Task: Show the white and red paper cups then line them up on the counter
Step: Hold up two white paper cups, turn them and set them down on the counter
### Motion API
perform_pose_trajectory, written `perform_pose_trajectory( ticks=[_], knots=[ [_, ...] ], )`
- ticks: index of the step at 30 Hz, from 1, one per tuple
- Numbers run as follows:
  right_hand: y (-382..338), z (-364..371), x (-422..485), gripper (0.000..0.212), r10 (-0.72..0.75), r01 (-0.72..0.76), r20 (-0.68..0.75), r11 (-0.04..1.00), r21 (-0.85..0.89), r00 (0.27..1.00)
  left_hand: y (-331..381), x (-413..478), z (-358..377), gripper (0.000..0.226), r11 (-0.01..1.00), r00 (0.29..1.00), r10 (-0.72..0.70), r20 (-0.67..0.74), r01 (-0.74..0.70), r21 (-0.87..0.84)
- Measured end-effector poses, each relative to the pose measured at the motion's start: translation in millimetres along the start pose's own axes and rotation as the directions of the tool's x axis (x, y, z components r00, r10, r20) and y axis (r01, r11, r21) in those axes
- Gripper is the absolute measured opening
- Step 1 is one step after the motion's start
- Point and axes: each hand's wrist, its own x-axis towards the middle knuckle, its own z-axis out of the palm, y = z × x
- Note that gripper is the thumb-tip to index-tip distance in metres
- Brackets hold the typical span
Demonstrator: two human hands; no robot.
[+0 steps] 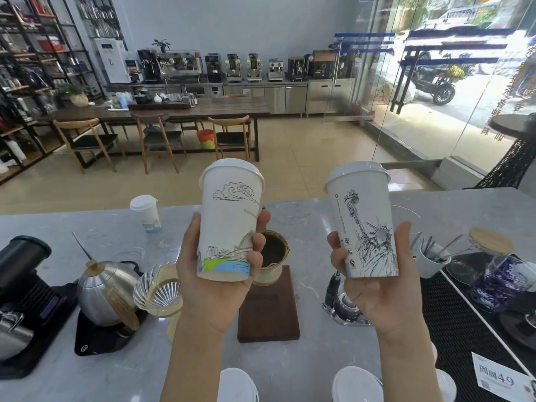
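My left hand [211, 288] grips a white lidded paper cup with a skyline and cloud drawing [229, 219], held up above the counter. My right hand [383, 288] grips a second white lidded paper cup with a Statue of Liberty drawing [362, 219], held upright at about the same height. A third white lidded cup [146, 212] stands on the grey counter [304, 216] at the far left. White lids of more cups [236, 385] [355, 385] show at the bottom edge. No red cup is in view.
A coffee dripper [274, 256] sits on a wooden stand [268, 311] between my hands. A steel kettle [106, 288], a glass dripper [158, 288] and a black grinder [20, 274] stand left. A black mat [461, 320], a spoon cup [433, 259] and a jar [493, 274] lie right.
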Motion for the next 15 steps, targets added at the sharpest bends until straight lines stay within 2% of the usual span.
perform_pose_trajectory(
  ticks=[3,7,11,15],
  knots=[
    [-1.6,-2.5,-2.5,0.068,0.044,-0.044,0.021,0.999,-0.015,0.999,-0.4,1.8,-0.5,0.068,1.000,1.000,0.023,-0.021,-0.023,-0.022],
    [-1.3,-3.7,-3.6,0.064,0.046,-0.048,-0.035,0.997,-0.058,0.998,-3.6,0.5,-4.6,0.067,0.981,0.978,0.126,-0.169,-0.097,0.170],
    [1.4,-5.5,-0.7,0.074,0.017,-0.020,-0.066,0.999,-0.044,0.998,-7.1,-0.8,-1.0,0.051,0.939,0.937,0.231,-0.262,-0.144,0.313],
    [3.4,-7.1,1.8,0.074,0.019,-0.021,-0.078,0.999,-0.028,0.997,-7.0,1.2,3.7,0.062,0.856,0.892,0.336,-0.302,-0.155,0.493]
  ],
)
